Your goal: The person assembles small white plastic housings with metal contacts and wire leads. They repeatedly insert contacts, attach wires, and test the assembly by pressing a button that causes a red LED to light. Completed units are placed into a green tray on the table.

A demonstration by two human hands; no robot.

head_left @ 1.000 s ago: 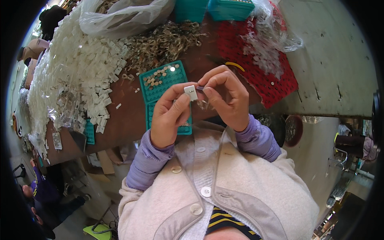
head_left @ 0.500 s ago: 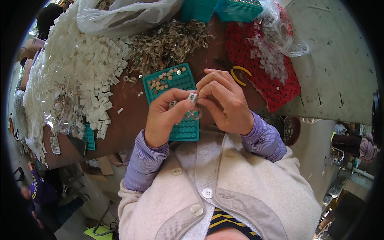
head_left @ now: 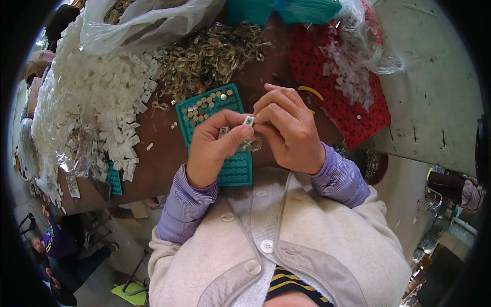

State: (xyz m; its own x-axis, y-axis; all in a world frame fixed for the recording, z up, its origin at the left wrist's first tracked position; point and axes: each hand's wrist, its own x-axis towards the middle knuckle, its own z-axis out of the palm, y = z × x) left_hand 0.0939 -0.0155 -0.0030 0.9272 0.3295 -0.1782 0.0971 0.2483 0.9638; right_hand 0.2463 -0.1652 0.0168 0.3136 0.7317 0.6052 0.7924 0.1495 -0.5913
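Note:
Between the thumb and index finger of my left hand [head_left: 209,148] is a small white plastic case [head_left: 248,121] with a dark square opening. A second white case [head_left: 223,131] is tucked in the same hand, and a clear wire loop [head_left: 253,145] hangs below the fingers. My right hand [head_left: 291,125] is closed, its fingertips pressed against the first case's right side; anything else between them is hidden. Under my left hand lies a teal tray [head_left: 236,176] with round pockets. Several button cells [head_left: 202,106] sit at its far end.
White cases heap up [head_left: 115,92] on the left, and tangled clear wires [head_left: 215,56] lie behind the tray. A plastic bag [head_left: 153,28] and teal containers [head_left: 307,11] stand farther back. To the right, yellow-handled pliers [head_left: 310,92] rest by a red cloth [head_left: 376,115] with small translucent pieces [head_left: 348,74].
The view has shifted slightly, and the far button cells and heaps sit a little differently in it. Both hands keep nearly the same hold; the case has tilted slightly.

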